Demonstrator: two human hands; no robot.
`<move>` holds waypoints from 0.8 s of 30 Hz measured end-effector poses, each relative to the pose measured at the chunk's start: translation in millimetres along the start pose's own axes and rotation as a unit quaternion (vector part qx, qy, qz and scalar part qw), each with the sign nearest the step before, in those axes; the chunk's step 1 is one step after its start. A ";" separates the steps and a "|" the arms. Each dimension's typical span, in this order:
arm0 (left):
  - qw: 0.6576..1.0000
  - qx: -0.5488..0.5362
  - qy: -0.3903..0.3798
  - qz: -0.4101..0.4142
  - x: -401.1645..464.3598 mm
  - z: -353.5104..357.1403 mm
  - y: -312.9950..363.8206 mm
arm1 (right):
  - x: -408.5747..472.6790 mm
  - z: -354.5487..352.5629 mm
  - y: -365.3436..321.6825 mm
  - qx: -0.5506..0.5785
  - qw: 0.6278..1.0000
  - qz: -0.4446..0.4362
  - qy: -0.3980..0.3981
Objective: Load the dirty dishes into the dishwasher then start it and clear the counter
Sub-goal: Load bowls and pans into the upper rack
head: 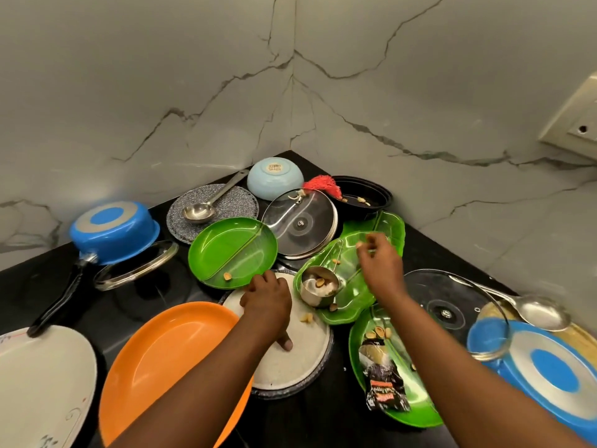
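Head view: dirty dishes crowd the black corner desk [135,295], none loaded yet.
Left hand [268,299] grips the near rim of the round green divided plastic plate [232,250], fingers curled; right hand [381,266] pinches a small scrap over the leaf-shaped green plastic tray [352,279] holding a steel measuring cup [318,286]. Plastic plates look light, stiff and slick; best taken by the rim.
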State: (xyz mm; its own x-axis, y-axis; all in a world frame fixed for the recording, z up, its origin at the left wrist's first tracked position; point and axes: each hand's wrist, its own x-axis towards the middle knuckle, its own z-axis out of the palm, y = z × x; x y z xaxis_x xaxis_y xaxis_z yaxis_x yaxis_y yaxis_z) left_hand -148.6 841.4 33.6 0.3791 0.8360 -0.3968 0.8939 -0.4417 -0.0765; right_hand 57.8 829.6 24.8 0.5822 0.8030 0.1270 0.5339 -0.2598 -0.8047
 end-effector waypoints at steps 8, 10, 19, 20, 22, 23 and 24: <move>0.998 0.032 -0.045 -0.038 12.3 -7.0 12.8 | 110.2 14.8 -10.2 0.389 0.869 0.307 -0.002; 0.996 0.058 -0.055 -0.031 12.9 -11.6 14.5 | 131.9 21.4 -14.6 0.411 0.840 0.354 -0.020; 0.994 0.060 -0.063 -0.062 21.9 -7.8 23.8 | 169.3 11.0 -50.4 0.371 0.849 0.374 -0.047; 0.994 0.064 -0.064 -0.060 21.0 -9.5 24.0 | 172.8 3.7 -53.4 0.380 0.865 0.328 -0.011; 0.994 0.071 -0.070 -0.052 19.1 -12.8 24.0 | 171.9 -17.1 -57.2 0.300 0.924 0.216 0.097; 0.993 0.075 -0.072 -0.048 17.9 -14.0 24.1 | 166.0 -31.2 -58.9 0.200 0.957 0.147 0.149; 0.993 0.077 -0.073 -0.047 16.8 -14.8 23.2 | 159.9 -41.6 -58.3 0.097 0.976 0.068 0.183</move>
State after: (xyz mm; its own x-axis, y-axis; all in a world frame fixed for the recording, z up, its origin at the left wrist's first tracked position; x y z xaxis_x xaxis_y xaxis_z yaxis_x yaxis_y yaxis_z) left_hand -118.0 850.0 38.7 0.2473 0.8246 -0.5088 0.8721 -0.4183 -0.2540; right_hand 145.3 950.8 116.2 0.8386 0.5139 0.1807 0.3306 -0.2165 -0.9186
